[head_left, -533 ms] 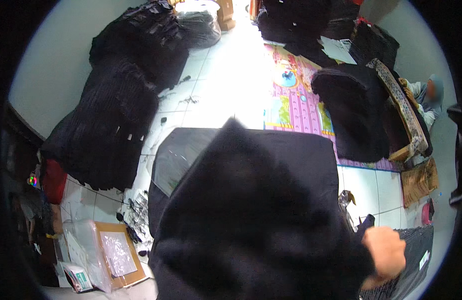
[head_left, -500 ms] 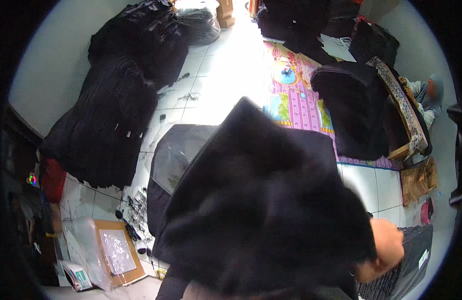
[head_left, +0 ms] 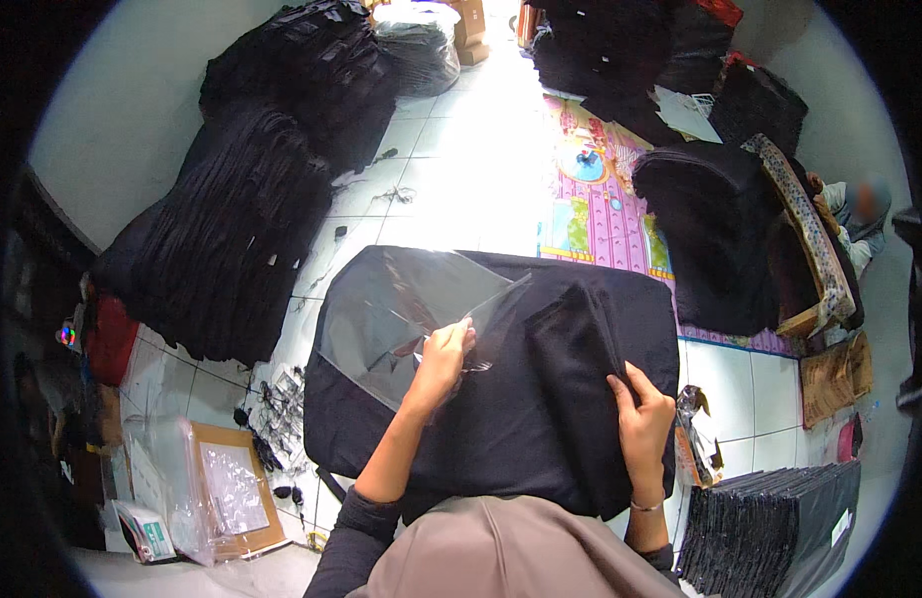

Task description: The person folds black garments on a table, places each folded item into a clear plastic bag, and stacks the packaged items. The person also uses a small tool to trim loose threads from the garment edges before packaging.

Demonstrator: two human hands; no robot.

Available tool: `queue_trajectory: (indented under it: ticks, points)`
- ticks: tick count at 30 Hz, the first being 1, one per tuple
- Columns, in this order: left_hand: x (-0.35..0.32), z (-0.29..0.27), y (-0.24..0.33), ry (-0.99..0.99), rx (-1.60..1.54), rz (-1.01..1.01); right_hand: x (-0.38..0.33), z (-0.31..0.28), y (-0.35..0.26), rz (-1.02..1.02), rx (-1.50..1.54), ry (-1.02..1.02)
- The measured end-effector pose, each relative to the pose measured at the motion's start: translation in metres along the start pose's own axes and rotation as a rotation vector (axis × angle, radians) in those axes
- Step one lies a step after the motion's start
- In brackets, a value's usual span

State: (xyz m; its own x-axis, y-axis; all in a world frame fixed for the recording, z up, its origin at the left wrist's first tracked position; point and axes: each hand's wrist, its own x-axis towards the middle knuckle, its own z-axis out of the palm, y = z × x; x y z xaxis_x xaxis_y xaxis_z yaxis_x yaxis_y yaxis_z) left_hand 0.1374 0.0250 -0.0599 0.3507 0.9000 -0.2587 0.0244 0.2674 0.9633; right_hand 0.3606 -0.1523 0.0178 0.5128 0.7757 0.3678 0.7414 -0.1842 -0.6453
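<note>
In front of me is a low surface with rounded corners, covered in black cloth (head_left: 356,448). On its left part lies a clear plastic sleeve (head_left: 366,329), crinkled and shiny. My left hand (head_left: 443,359) is closed on the sleeve's edge, near the middle of the surface. Between the thumb and fingers of my right hand (head_left: 642,424) is the edge of a piece of black fabric (head_left: 571,349), raised in a fold. Where this fabric ends and the black covering begins is hard to see.
Tall stacks of black fabric (head_left: 222,229) stand at the left. More black fabric (head_left: 710,239) lies on a colourful mat (head_left: 601,214) at the right, by a seated person (head_left: 860,214). Packed black pieces (head_left: 770,528) are near my right; clear packaging (head_left: 232,488) is at the lower left.
The black fabric, held up and filling the middle of the view, has come down onto the surface. My left hand, hidden before, now shows on the clear sleeve. My right hand has moved inward.
</note>
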Motion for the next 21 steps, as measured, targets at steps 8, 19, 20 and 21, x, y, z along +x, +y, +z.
queue_trajectory:
  ticks: [8,19,20,21]
  points:
    - [-0.029,0.034,0.03,0.192,0.34,0.386,-0.014,-0.011,-0.053,-0.013,0.294,-0.293]
    - [-0.112,0.043,0.039,-0.121,0.741,0.521,0.016,0.019,0.043,0.114,0.385,-0.776]
    - [-0.116,0.027,0.03,0.062,0.737,0.503,0.008,0.001,0.059,0.168,0.337,-0.829]
    - [-0.123,0.012,0.021,0.27,0.637,0.493,-0.002,-0.017,0.073,0.223,0.259,-0.895]
